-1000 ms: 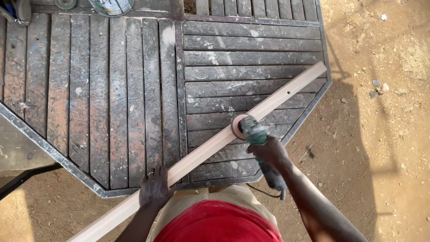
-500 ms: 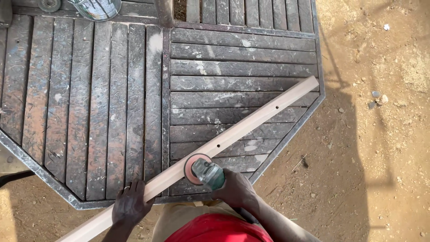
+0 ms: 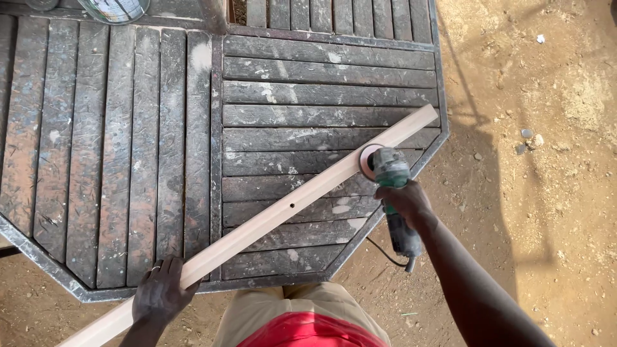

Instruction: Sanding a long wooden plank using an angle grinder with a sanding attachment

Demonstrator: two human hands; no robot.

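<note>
Head view, looking straight down: a long pale wooden batten (image 3: pixel 283 215) lies diagonally across a dark slatted table (image 3: pixel 160 128) with a metal rim, its upper end near the table's right edge and its lower end running past the near rim and out of the picture at the bottom left, so its full length cannot be seen. A small drilled hole shows about midway along it. The left hand (image 3: pixel 160 294) presses flat on the batten just where it crosses the near rim, fingers spread and curled over its far edge; the palm is hidden beneath the back of the hand. The right hand (image 3: pixel 403 200) is closed around the body of a green angle grinder (image 3: pixel 393 193), whose round sanding disc (image 3: pixel 368 160) sits on the batten's upper part. The disc's face is turned down and mostly hidden by the tool head, so its grit and spin cannot be made out. A black cord trails from the grinder's tail towards the sandy ground (image 3: pixel 546 160). A tin (image 3: pixel 116 8) at the top edge is cut off.
</note>
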